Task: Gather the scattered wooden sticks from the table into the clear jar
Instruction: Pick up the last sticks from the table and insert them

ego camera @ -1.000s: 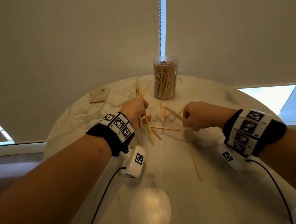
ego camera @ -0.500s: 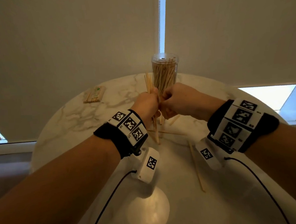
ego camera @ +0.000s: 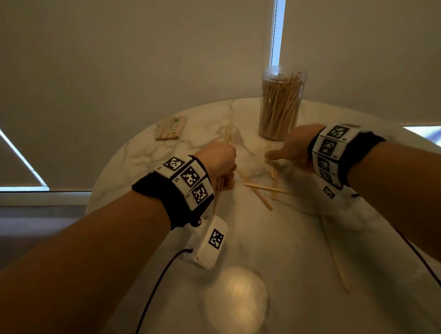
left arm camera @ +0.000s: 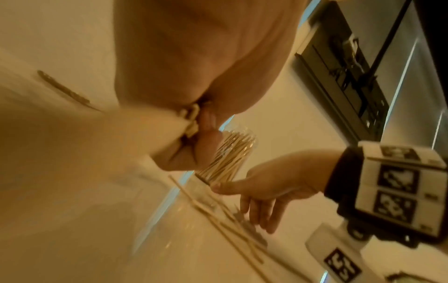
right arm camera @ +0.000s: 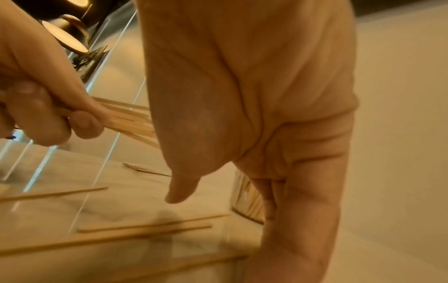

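Observation:
My left hand (ego camera: 220, 161) grips a bundle of wooden sticks (ego camera: 228, 135) above the marble table; the right wrist view shows its fingers (right arm camera: 84, 122) curled round the bundle (right arm camera: 130, 120). My right hand (ego camera: 288, 149) hovers open, fingers straight and pointing down, just above loose sticks (ego camera: 265, 188) lying crossed on the table. The left wrist view shows those straight fingers (left arm camera: 261, 208) over the sticks (left arm camera: 225, 220). The clear jar (ego camera: 281, 102), packed with upright sticks, stands beyond my right hand. One more stick (ego camera: 336, 255) lies alone near the right front.
The round marble table (ego camera: 302, 304) ends close behind the jar, in front of drawn window blinds. A flat wrapped pack of sticks (ego camera: 171, 128) lies at the back left. A bright lamp reflection (ego camera: 236, 301) shows on the table near me.
My hands, joined in front of the jar half a second ago, have parted. The left keeps the bundle and has moved left; the right has opened and dropped over the loose sticks.

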Available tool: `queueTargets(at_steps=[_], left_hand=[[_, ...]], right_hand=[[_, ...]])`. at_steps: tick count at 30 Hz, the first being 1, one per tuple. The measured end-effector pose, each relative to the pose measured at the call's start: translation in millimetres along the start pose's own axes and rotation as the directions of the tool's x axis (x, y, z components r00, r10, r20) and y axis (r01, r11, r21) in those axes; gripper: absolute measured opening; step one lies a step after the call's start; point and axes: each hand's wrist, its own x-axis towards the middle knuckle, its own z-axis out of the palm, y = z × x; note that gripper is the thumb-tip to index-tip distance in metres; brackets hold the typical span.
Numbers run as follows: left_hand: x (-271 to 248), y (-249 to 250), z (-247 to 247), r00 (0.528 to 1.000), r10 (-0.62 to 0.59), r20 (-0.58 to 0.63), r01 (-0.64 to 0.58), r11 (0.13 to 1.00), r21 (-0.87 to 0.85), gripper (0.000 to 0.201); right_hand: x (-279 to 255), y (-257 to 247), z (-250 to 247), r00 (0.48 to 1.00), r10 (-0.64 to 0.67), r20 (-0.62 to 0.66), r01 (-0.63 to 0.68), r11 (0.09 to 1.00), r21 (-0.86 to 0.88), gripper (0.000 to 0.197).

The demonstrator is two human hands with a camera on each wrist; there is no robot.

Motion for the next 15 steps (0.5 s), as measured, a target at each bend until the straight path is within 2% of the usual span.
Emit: queueTargets(at_steps=[3,6,10,13,15], left_hand=[[6.1,-7.8,-3.0,1.000,0.003,0.002,-0.003,0.978,0.209,0.031],[14.0,-9.4,-0.3,0.999,0.020,0.038,-0.034,0.904,0.427,0.030],[11.3,-2.0,11.8,0.994,0.073,0.080,-0.108,0.715,0.691,0.021],[9.8,1.0,23.6,0.984,0.156,0.085,-0.160,0.573,0.804,0.035],[8.3,3.9,30.5,0.978,0.189,0.091,-0.170,0.461,0.871,0.036]], right_hand=[[10.0,-17.2,0.8,0.998,-0.064,-0.007,0.064,0.998,0.026,0.063],[14.3,-19.3,2.8,0.995,-0.097,-0.004,0.096,0.990,0.104,0.047],[17.0,-2.6,6.0,0.995,-0.065,0.073,0.041,0.957,0.286,0.020],[9.9,13.1,8.2,0.995,-0.014,0.096,-0.021,0.936,0.350,0.012],[5.5,23.5,11.6,0.994,0.007,0.108,-0.044,0.936,0.348,0.017]])
